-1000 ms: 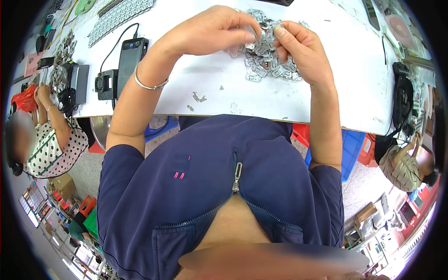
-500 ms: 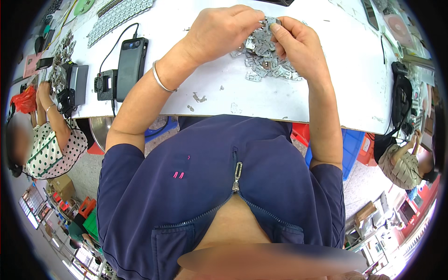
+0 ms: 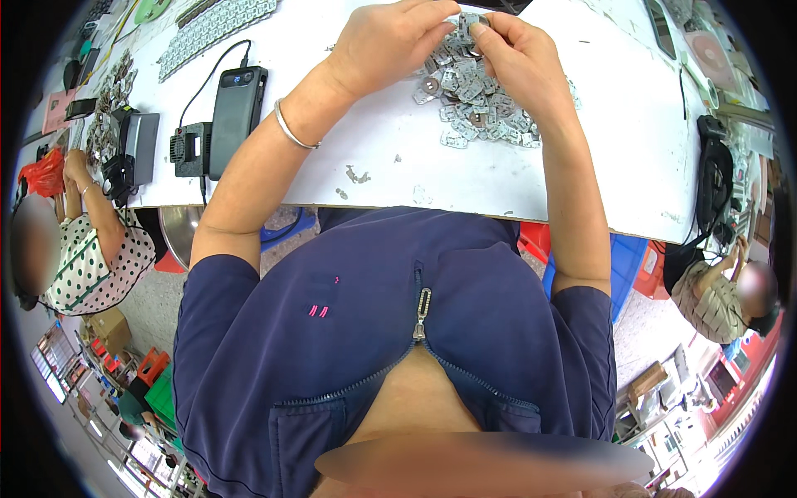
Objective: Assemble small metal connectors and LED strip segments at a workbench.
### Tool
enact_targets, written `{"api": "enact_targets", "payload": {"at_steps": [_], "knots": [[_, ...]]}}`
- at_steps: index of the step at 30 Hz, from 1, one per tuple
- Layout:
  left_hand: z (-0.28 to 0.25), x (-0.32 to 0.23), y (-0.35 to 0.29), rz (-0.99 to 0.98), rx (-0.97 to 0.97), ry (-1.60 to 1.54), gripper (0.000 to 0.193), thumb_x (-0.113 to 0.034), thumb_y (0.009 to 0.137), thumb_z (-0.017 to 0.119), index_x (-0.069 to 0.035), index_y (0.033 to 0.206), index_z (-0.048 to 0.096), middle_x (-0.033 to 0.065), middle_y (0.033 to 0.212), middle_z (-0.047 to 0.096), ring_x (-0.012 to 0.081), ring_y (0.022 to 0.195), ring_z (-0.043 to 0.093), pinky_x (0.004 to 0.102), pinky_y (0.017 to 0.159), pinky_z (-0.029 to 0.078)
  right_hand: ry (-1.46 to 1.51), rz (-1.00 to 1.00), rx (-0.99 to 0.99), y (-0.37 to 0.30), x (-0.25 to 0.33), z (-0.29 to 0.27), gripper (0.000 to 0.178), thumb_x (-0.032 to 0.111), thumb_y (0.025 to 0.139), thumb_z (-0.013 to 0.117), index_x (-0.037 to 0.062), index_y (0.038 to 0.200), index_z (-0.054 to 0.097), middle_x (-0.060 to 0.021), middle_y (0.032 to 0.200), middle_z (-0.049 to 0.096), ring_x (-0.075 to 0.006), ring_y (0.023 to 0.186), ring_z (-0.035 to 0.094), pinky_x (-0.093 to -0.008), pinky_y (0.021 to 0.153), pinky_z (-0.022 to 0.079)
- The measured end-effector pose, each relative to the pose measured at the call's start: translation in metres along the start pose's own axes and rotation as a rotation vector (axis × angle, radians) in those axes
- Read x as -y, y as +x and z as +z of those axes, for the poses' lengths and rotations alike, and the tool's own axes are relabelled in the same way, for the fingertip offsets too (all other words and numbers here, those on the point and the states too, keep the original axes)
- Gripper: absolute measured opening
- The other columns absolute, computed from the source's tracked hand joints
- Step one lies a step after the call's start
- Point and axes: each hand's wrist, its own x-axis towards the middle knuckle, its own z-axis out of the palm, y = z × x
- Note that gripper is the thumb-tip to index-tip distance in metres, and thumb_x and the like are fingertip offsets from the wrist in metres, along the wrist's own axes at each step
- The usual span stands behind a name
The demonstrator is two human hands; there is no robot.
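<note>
A heap of small flat silver metal pieces (image 3: 481, 108) lies on the white table (image 3: 398, 158) at the top middle. My left hand (image 3: 390, 37) and my right hand (image 3: 515, 54) meet above the heap, fingertips pinched together on one small metal piece (image 3: 466, 21). A silver bangle (image 3: 292, 129) circles my left wrist. Both forearms reach up from the lower edge over my dark blue zipped top.
A black phone-like device (image 3: 237, 116) with a cable and a small black box (image 3: 191, 149) lie left on the table. More metal parts (image 3: 112, 91) and a perforated strip (image 3: 216, 29) lie far left. Seated people are at the left (image 3: 91, 249) and right (image 3: 722, 290) edges.
My two hands have drawn slightly upward and closer together over the heap, still working a small piece between the fingertips. Everything else stays put.
</note>
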Motion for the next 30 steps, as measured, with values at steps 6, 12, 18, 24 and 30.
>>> {"api": "enact_targets", "payload": {"at_steps": [6, 12, 18, 24, 30], "knots": [[0.019, 0.015, -0.008, 0.166, -0.249, -0.108, 0.017, -0.007, 0.08, 0.066, -0.003, 0.095, 0.063, 0.0149, 0.082, 0.065, 0.0307, 0.069, 0.065, 0.0356, 0.058, 0.052, 0.139, 0.076, -0.04, 0.009, 0.006, 0.003, 0.019, 0.016, 0.09, 0.058, -0.0005, 0.086, 0.066, -0.0056, 0.069, 0.063, -0.0122, 0.057, 0.057, -0.0252, 0.053, 0.045], [0.006, -0.016, -0.003, -0.081, -0.001, -0.003, 0.017, -0.007, 0.079, 0.066, -0.002, 0.095, 0.063, 0.0154, 0.082, 0.065, 0.0306, 0.068, 0.064, 0.0352, 0.059, 0.052, 0.4, 0.238, -0.008, -0.002, 0.004, -0.001, 0.023, 0.017, 0.093, 0.054, -0.0003, 0.081, 0.063, 0.0015, 0.064, 0.056, -0.0046, 0.056, 0.048, -0.0219, 0.049, 0.038], [0.008, -0.024, -0.009, -0.133, 0.209, -0.149, 0.017, -0.01, 0.08, 0.07, -0.006, 0.096, 0.068, 0.0077, 0.084, 0.068, 0.0192, 0.068, 0.065, 0.0283, 0.059, 0.052, 0.159, 0.127, 0.004, -0.036, -0.012, -0.001, 0.023, 0.02, 0.091, 0.057, -0.0006, 0.083, 0.065, 0.0006, 0.064, 0.055, -0.0053, 0.058, 0.047, -0.0242, 0.053, 0.04], [0.012, -0.025, -0.006, -0.153, 0.326, -0.189, 0.041, -0.011, 0.076, 0.073, -0.007, 0.115, 0.062, 0.0135, 0.088, 0.068, 0.0247, 0.072, 0.066, 0.031, 0.066, 0.052, 0.123, -0.122, -0.179, -0.053, -0.022, -0.01, 0.021, 0.016, 0.091, 0.058, 0.0021, 0.102, 0.069, -0.001, 0.069, 0.06, -0.0079, 0.064, 0.052, -0.023, 0.06, 0.043], [0.0, -0.035, 0.009, -0.274, 0.584, -0.348, 0.052, -0.01, 0.073, 0.075, -0.007, 0.122, 0.058, 0.0155, 0.092, 0.068, 0.0271, 0.076, 0.067, 0.032, 0.068, 0.053, 0.071, -0.153, 0.003, -0.05, -0.008, -0.001, 0.018, 0.016, 0.09, 0.058, 0.0014, 0.089, 0.068, -0.0028, 0.065, 0.057, -0.0091, 0.06, 0.05, -0.026, 0.055, 0.041]]}}
